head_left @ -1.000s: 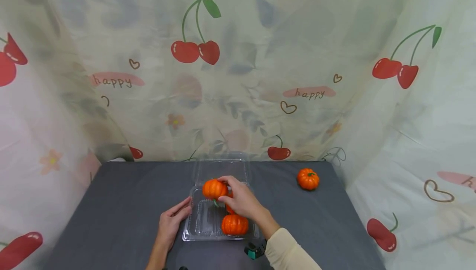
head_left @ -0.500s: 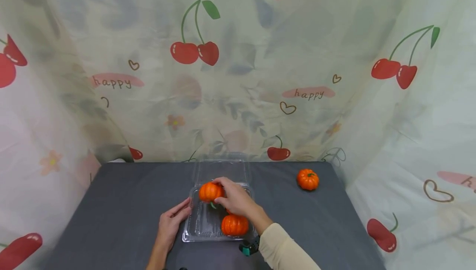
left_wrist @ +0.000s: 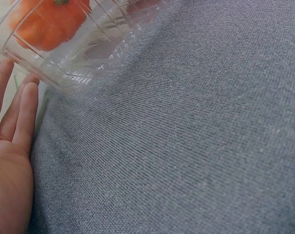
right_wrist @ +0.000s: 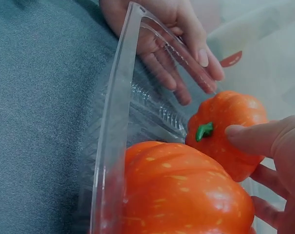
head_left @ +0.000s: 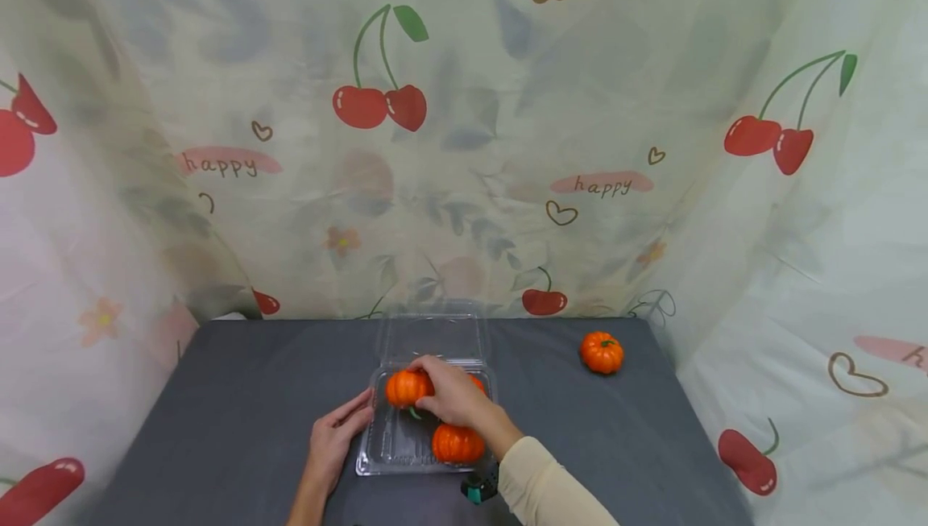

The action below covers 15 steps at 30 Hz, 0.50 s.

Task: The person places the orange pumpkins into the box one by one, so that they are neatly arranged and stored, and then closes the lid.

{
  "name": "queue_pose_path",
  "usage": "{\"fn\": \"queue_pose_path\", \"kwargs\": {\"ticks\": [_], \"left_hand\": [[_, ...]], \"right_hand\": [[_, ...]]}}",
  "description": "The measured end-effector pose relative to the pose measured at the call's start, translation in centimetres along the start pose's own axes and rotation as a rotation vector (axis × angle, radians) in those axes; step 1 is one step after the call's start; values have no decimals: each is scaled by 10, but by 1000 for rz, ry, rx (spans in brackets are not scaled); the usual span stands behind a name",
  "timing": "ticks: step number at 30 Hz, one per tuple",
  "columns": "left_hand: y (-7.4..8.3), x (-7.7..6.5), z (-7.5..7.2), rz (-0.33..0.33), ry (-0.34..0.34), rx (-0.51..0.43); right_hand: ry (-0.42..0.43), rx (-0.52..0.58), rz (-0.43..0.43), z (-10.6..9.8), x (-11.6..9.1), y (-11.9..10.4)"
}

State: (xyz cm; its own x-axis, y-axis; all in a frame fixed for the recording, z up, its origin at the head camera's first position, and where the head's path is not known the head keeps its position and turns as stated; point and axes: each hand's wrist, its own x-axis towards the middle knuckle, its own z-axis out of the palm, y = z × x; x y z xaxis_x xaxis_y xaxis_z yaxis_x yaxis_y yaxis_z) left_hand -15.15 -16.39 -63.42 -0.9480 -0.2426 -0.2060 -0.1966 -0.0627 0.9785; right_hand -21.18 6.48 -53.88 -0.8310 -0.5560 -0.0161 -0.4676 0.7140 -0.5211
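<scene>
My right hand (head_left: pixel 455 394) grips a small orange pumpkin (head_left: pixel 408 389) with a green stem, thumb on its near side and fingers behind. The pumpkin is in the back left part of a clear plastic clamshell box (head_left: pixel 399 461), its stem towards me. A second pumpkin (head_left: pixel 458 444) sits in the front right of the box. Behind my right hand a third pumpkin (head_left: pixel 477 383) shows only in part. At the box's left side my left hand (head_left: pixel 335 437) rests with straight fingers against the wall; in the right wrist view the left hand (right_wrist: pixel 162 44) shows through the clear plastic.
The box's lid (head_left: pixel 433 338) stands open towards the back. Another pumpkin (head_left: pixel 602 353) lies at the back right of the dark grey table (head_left: pixel 239 421). A curtain (head_left: pixel 464 188) printed with cherries surrounds the table at the back and sides. A black and teal device (head_left: pixel 478 487) is at my right wrist.
My right hand has moved left and down with the pumpkin, lowering it into the back left of the box. More of the pumpkin behind that hand shows now. The left hand has stayed put.
</scene>
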Motion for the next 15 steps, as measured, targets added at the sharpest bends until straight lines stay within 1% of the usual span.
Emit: {"fn": "queue_pose_path", "kwargs": {"ticks": [3,5,8,12,15], "left_hand": [[0,0,0,0,-1,-3],[-1,1,0,-3,-2,0],[-1,1,0,-8,-1,6],[-1,1,1,-7,0,-1],[-2,1,1,-2,-1,-11]], "right_hand": [[-3,-15,-2,1,0,0],[-7,-46,-12,2,1,0],[-24,-72,-13,4,0,-1],[-51,-79,-6,5,-1,-1],[-69,-103,-20,5,-1,-2]]}}
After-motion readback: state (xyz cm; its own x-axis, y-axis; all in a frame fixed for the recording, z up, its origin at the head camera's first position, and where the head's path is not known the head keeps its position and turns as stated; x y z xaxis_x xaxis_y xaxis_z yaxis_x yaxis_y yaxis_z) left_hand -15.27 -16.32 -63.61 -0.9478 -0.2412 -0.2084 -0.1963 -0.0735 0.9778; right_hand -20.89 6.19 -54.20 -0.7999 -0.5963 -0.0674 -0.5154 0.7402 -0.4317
